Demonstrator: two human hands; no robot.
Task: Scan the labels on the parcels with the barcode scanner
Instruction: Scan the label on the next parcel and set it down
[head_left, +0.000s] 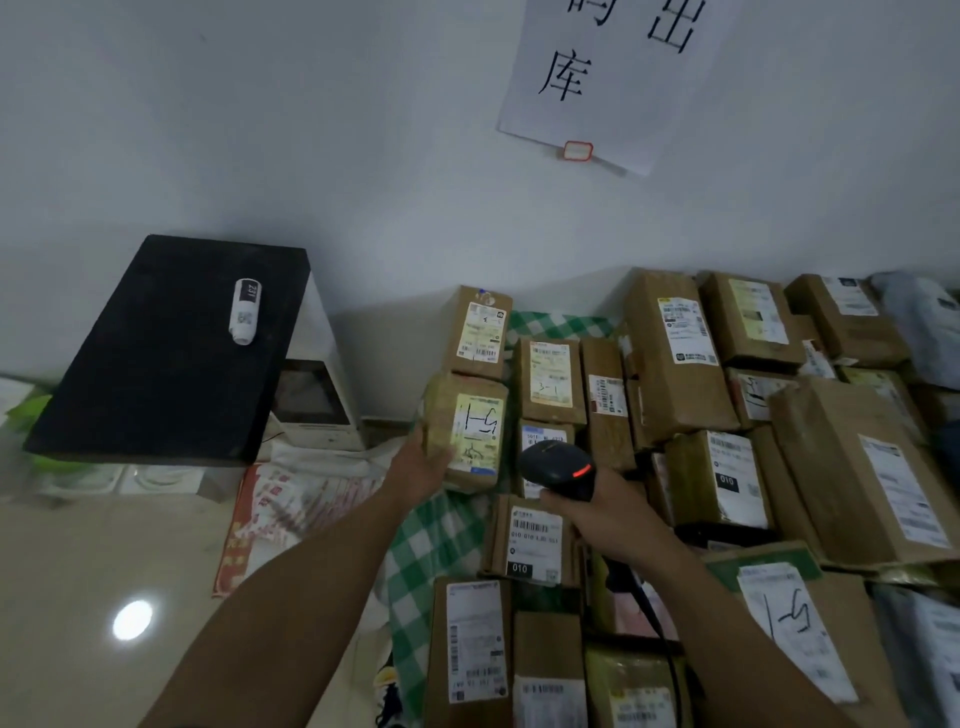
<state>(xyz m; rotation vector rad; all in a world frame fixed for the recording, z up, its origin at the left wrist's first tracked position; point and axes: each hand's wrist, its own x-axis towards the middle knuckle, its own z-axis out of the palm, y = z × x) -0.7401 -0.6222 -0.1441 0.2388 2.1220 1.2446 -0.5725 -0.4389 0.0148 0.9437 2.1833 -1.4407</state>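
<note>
Several brown cardboard parcels with white and yellow labels lie packed together on a green checked cloth (431, 545). My left hand (421, 470) grips the left side of a small brown parcel (467, 431) whose yellow label, marked with black handwriting, faces up. My right hand (613, 514) holds a black barcode scanner (558, 470) by its handle. The scanner's head, with a red light on it, sits just right of that parcel over the pile. Its black cable (644, 608) trails down toward me.
A black box (156, 364) with a white tube (244, 312) on top stands at the left against the wall, over a white appliance (317, 410). A printed sack (291, 509) lies on the shiny floor. A paper sign (618, 73) hangs on the wall.
</note>
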